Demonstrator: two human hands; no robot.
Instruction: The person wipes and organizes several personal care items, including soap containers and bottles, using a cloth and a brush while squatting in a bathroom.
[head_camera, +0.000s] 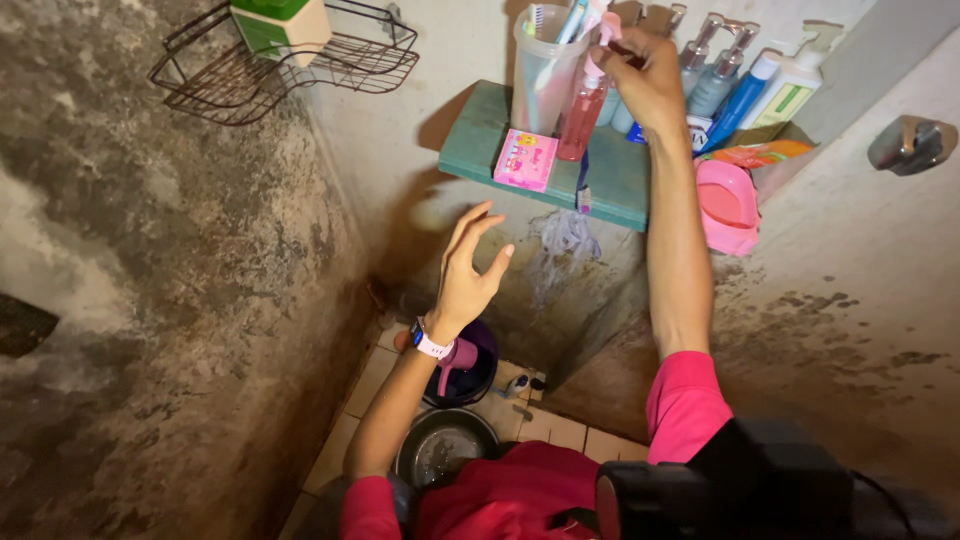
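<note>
Hands first: we see the right hand (648, 80) raised to the green shelf (618, 178), fingers pinched on the pump head of the pink bottle (582, 112), which stands near the shelf's left end beside a clear cup (543, 72) of toothbrushes. We see the left hand (468, 268) held below the shelf's front edge, fingers spread wide, holding nothing. A flat pink box (526, 159) leans at the front left edge. White and blue pump bottles (760, 90) crowd the right end. A green-and-cream package (280, 24) sits in the wire basket (240, 85) on the wall
</note>
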